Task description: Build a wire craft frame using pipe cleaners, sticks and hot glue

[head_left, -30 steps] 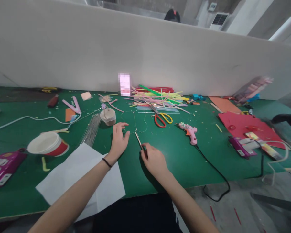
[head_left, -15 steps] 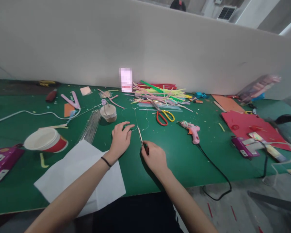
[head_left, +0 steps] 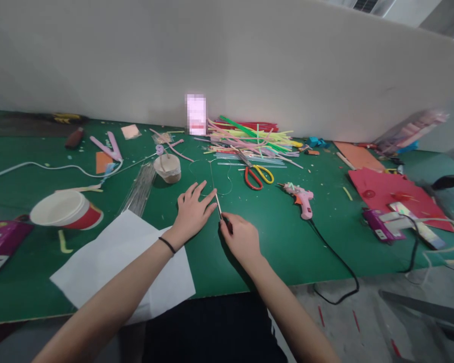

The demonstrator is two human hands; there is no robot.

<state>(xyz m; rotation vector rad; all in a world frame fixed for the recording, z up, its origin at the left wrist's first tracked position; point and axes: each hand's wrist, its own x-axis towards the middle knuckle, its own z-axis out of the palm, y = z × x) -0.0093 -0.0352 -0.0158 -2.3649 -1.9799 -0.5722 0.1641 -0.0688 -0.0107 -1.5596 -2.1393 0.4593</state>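
Note:
My right hand is closed in a pinch on the near end of a thin pale stick that lies on the green table. A fine wire loop runs from the stick's far end across the mat. My left hand lies flat on the table just left of the stick, fingers spread, fingertips by the wire. A black band circles the left wrist.
A small brown cup and a bundle of thin wires lie left of the hands. Scissors, a pink glue gun with a black cord, a straw pile, white paper and a red-and-white cup surround them.
My left hand has slid right toward the stick and its fingers have spread flat. The right hand keeps its pinch on the stick. The view has tipped down slightly.

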